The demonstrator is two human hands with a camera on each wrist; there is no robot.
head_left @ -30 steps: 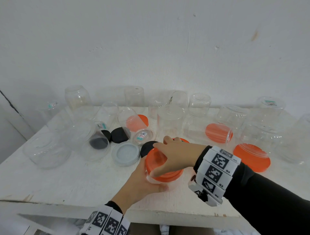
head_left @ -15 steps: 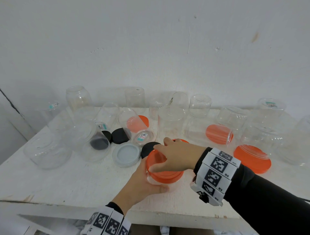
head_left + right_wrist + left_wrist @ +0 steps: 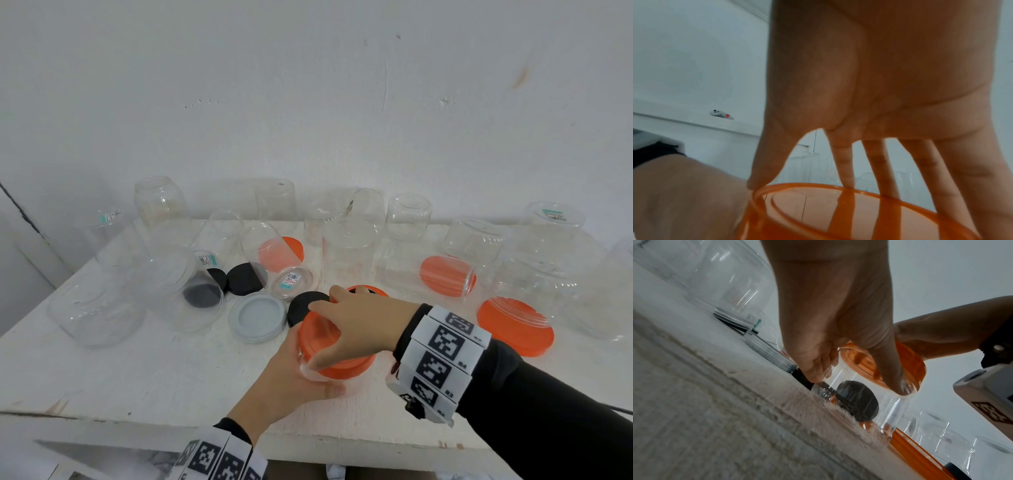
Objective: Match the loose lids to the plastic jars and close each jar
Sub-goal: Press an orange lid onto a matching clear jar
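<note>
A small clear jar (image 3: 313, 374) stands near the table's front edge, and my left hand (image 3: 291, 380) grips its wall from the near side. An orange lid (image 3: 318, 335) sits on its mouth. My right hand (image 3: 356, 325) is spread over the lid, thumb and fingertips curled round its rim. The left wrist view shows my left hand (image 3: 838, 321) on the jar (image 3: 885, 402), thumb up against the orange lid (image 3: 908, 360). In the right wrist view, my right hand's (image 3: 859, 97) fingers reach down over the lid (image 3: 838, 211).
Loose lids lie close behind: a black one (image 3: 305, 306), a clear grey one (image 3: 257, 317), another black one (image 3: 245, 279) and a large orange one (image 3: 515, 325). Several clear jars stand upside down or lie on their sides across the white table (image 3: 137, 387) up to the wall.
The orange lid has come down lower and flatter on the jar under my right hand. My left hand keeps the same hold on the jar.
</note>
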